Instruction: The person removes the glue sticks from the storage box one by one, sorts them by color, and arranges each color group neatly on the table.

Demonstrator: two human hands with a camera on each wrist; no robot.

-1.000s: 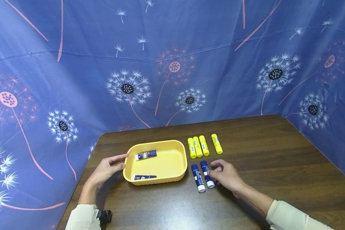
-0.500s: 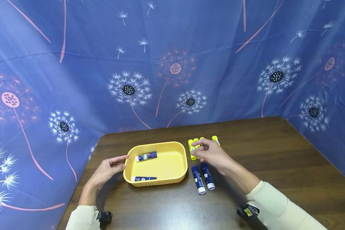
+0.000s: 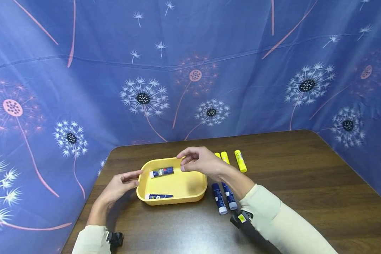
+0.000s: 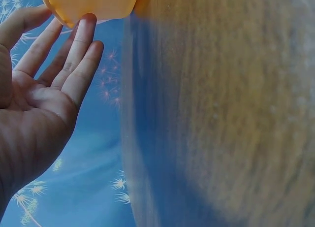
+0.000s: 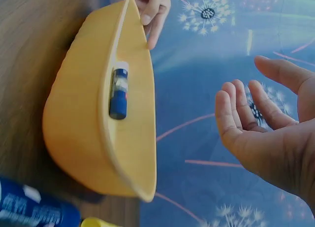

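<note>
A yellow tray (image 3: 185, 183) sits on the table with two blue glue sticks inside: one at its back left (image 3: 161, 172), another along its front wall (image 3: 160, 196). My left hand (image 3: 118, 187) touches the tray's left rim with its fingertips, fingers fairly straight. Over the tray's right part hovers my right hand (image 3: 203, 162), its fingers loosely bent and nothing between them; the right wrist view shows its bare palm (image 5: 275, 143). Just right of the tray lie two more blue glue sticks, a left one (image 3: 219, 199) and a right one (image 3: 230, 197), the latter partly behind my forearm.
Yellow glue sticks lie behind the blue ones; the rightmost (image 3: 240, 161) stands apart from another (image 3: 225, 157), and my right hand hides part of that group. A patterned blue cloth (image 3: 177, 88) hangs behind the wooden table (image 3: 289, 176).
My right hand has moved left from the blue glue sticks, past the yellow ones, to above the tray, carrying nothing. My left hand and the tray have stayed in place.
</note>
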